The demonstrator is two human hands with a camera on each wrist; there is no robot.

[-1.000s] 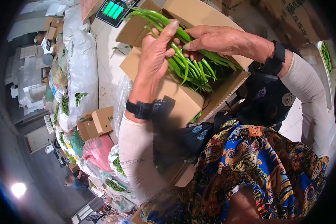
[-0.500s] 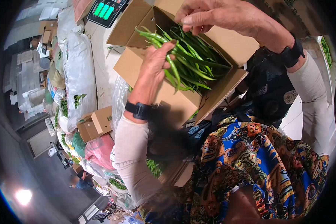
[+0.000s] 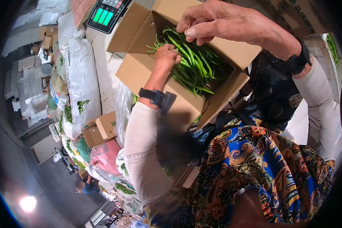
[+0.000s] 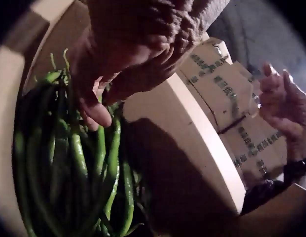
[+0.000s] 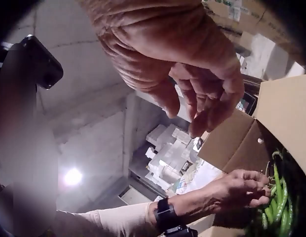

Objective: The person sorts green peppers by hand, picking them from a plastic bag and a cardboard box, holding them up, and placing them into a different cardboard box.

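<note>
Long green peppers (image 3: 195,62) lie bunched inside an open cardboard box (image 3: 140,72). My left hand (image 3: 165,60) is down at their stem ends by the box's left side, fingers curled round some of them; in the left wrist view the fingers (image 4: 99,111) press in among the peppers (image 4: 113,173). Above the box's far edge hangs my right hand (image 3: 231,24), fingers loosely bent with the thumb beneath. Nothing shows between its fingers in the right wrist view, where the hand (image 5: 177,64) is apart from the peppers (image 5: 281,205).
A scale with a lit green display (image 3: 103,16) stands left of the box's flap. Further left are a long white sack (image 3: 81,76), a small carton (image 3: 98,129) and a pink sack (image 3: 106,155). Clear plastic (image 3: 122,110) lies beside the box. A person (image 3: 88,188) is in the distance.
Both hands were together on a pepper bunch; the right let go and moved up, away from it. My left hand has lowered the bunch into the box, and its peppers lie flatter.
</note>
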